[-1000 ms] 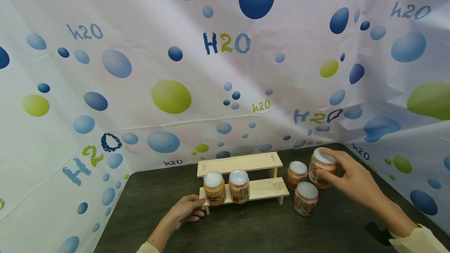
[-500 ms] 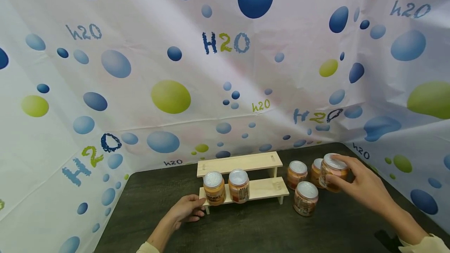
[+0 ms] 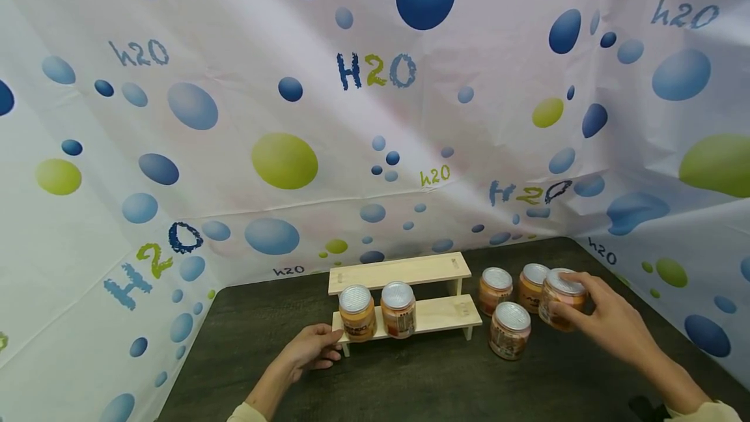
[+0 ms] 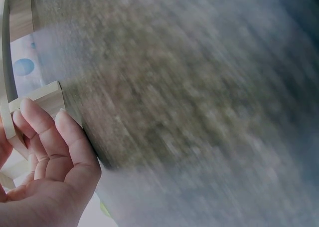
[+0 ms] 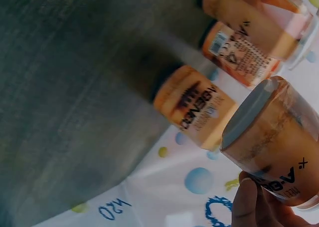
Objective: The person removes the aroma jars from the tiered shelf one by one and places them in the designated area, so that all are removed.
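In the head view my left hand [image 3: 310, 349] grips the left end of a two-step light wooden stand [image 3: 439, 314], thumb on the lower step and fingers below it. Two orange-brown jars with silvery lids, a left jar [image 3: 359, 323] and a right jar [image 3: 399, 319], stand on that step. On the right, my right hand [image 3: 612, 318] holds a similar jar [image 3: 559, 305] between thumb and fingers. The right wrist view shows this held jar [image 5: 279, 147] with its grey base exposed. Part of its side is hidden by the hand.
Left of the held jar, three more jars stand on the dark table [image 3: 404, 386]: a back-left jar [image 3: 495, 295], a front jar [image 3: 510, 337] and a back-right jar [image 3: 530, 292]. A printed curtain [image 3: 351, 148] surrounds the table at the back and sides.
My right hand has carried its jar to the right and slightly nearer, and the jar behind it has come into view. My left hand has stayed at the stand's end.
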Tool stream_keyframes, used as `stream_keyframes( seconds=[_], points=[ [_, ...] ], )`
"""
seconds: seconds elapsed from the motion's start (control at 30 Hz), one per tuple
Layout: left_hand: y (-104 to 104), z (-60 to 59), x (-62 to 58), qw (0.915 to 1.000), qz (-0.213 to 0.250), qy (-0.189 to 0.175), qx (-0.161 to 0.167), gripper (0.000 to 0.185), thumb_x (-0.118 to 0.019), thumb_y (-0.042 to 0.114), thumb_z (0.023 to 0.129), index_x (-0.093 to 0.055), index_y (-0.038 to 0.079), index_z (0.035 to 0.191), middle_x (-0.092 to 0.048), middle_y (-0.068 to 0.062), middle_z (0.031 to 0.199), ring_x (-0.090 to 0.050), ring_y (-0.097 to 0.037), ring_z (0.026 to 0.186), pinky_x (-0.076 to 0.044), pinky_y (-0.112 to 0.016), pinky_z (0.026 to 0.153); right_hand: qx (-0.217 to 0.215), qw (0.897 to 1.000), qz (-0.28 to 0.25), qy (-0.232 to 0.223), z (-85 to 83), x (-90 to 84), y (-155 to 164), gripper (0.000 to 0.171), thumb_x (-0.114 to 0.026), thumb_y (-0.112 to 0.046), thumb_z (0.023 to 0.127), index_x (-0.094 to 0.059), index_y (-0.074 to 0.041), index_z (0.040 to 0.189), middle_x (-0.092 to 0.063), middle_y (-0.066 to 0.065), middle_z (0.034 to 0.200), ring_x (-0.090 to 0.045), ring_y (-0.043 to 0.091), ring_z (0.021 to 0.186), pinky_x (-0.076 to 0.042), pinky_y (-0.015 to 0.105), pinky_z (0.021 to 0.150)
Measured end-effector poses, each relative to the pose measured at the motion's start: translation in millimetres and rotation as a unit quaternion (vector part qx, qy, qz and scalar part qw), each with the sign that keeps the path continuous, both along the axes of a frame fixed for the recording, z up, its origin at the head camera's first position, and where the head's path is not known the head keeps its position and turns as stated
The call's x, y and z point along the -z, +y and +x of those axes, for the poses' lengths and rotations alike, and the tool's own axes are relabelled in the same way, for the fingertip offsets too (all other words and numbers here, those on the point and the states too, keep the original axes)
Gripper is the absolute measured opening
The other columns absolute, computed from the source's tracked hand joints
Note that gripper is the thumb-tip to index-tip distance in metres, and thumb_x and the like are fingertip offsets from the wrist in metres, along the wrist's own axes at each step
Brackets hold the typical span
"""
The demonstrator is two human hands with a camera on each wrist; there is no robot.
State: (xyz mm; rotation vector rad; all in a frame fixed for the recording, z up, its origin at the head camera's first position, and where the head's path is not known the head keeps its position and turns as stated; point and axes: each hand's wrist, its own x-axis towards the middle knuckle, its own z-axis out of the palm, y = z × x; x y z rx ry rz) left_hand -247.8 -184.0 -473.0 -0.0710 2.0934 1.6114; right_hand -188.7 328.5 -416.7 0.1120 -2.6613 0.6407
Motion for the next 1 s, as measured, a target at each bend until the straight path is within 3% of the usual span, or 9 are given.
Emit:
stream_keyframes(
  seconds=[0.27, 0.4, 0.73, 1.0],
  points=[
    [0.2, -0.7, 0.7, 1.0, -0.001, 0.0, -0.001, 0.038, -0.056, 0.041, 0.089, -0.054, 0.007, 0.105, -0.061, -0.004, 0.089, -0.063, -0.011, 0.072, -0.054, -0.029, 0.068, 0.0, 0.999, 0.002, -0.05, -1.7, 17.3, 2.2, 0.066, -0.062, -0.054, 0.08, -0.043, -0.013, 0.127, -0.052, 0.019, 0.111, -0.054, 0.022, 0.076, -0.035, 0.029, 0.052],
    [0.0, -1.1, 1.7, 1.0, 0.001, 0.001, 0.0, 0.038, -0.055, 0.041, 0.089, -0.054, 0.007, 0.105, -0.061, -0.003, 0.088, -0.063, -0.01, 0.072, -0.054, -0.029, 0.067, -0.004, 0.998, 0.005, -0.067, -2.0, 26.5, 0.6, 0.062, -0.061, -0.056, 0.079, -0.045, -0.016, 0.124, -0.053, 0.019, 0.113, -0.054, 0.02, 0.076, -0.035, 0.029, 0.051],
    [0.0, -0.8, 2.4, 1.0, 0.001, 0.002, -0.001, 0.039, -0.055, 0.041, 0.09, -0.054, 0.006, 0.106, -0.061, -0.004, 0.089, -0.063, -0.01, 0.072, -0.054, -0.03, 0.068, -0.008, 0.996, 0.006, -0.089, -3.3, 43.4, -2.1, 0.06, -0.06, -0.06, 0.078, -0.045, -0.019, 0.121, -0.053, 0.017, 0.115, -0.053, 0.018, 0.078, -0.034, 0.028, 0.052],
    [0.3, -0.6, 2.2, 1.0, -0.002, 0.0, -0.001, 0.04, -0.056, 0.042, 0.089, -0.054, 0.006, 0.107, -0.061, -0.004, 0.089, -0.063, -0.011, 0.072, -0.054, -0.03, 0.068, -0.008, 0.995, 0.002, -0.096, -3.1, 50.6, -3.1, 0.062, -0.06, -0.061, 0.077, -0.046, -0.018, 0.12, -0.053, 0.02, 0.117, -0.057, 0.025, 0.084, -0.039, 0.031, 0.053]
  ],
)
